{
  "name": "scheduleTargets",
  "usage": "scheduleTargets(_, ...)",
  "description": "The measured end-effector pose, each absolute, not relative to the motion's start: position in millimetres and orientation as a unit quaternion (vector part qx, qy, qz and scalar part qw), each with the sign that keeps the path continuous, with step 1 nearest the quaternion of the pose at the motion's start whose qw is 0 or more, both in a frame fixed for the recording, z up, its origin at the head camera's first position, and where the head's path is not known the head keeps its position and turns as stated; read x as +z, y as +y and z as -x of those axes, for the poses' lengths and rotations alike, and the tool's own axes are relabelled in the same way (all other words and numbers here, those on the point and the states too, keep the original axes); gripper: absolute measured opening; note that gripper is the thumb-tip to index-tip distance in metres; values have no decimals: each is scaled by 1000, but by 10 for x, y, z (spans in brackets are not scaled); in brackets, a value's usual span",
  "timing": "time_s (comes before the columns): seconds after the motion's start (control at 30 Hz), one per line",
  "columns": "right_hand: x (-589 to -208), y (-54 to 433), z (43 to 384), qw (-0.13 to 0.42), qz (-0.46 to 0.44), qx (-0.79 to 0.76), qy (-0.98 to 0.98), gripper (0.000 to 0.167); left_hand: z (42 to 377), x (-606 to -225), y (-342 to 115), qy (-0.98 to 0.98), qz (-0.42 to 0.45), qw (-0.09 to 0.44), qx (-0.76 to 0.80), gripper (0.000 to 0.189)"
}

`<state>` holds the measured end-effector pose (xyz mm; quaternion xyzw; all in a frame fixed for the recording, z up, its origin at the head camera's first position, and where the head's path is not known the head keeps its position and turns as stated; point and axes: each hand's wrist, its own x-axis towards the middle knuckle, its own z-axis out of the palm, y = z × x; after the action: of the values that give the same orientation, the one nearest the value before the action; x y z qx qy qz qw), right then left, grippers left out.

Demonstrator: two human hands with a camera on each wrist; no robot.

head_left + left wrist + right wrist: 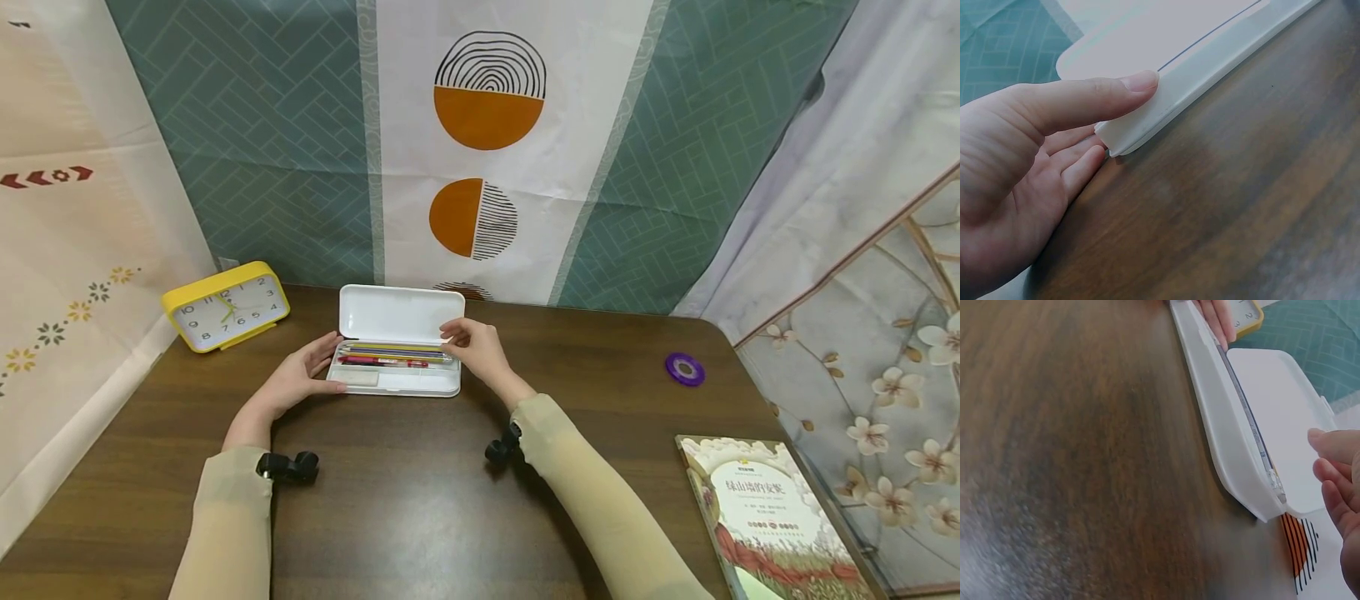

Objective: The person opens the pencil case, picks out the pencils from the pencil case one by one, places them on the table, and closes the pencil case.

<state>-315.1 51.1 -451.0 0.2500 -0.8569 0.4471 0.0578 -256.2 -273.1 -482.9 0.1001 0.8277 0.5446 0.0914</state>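
Note:
A white pencil case (420,392) lies on the table with its lid (397,308) raised against the back. Inside lie several pencils (393,351), a red pen (382,362) and a pale block (358,377) like an eraser. My left hand (300,375) grips the left end of the case, with the thumb along its front wall and the fingers round the corner in the left wrist view. Over the right end is my right hand (480,350), its fingers loosely bent beside the lid. The right wrist view shows nothing held in these fingers (1335,447).
A yellow alarm clock (228,308) stands behind the left hand. On the right side of the brown table (390,500) lie a purple ring-shaped object (685,369) and, nearer, a book (772,508). A patterned curtain (285,150) hangs along the table's back edge.

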Motion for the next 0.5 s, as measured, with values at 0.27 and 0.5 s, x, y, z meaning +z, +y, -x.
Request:
scheduleTargets(0.27,-4531,465,3141,26,-256,427,-867,21,2549,-4820,-2723,826,-101,93,547,105)
scheduleTargets(0.5,-4552,455,3130,7,-257,414,-873,22,2552,-4829,-2727,829,-98,94,542,105)
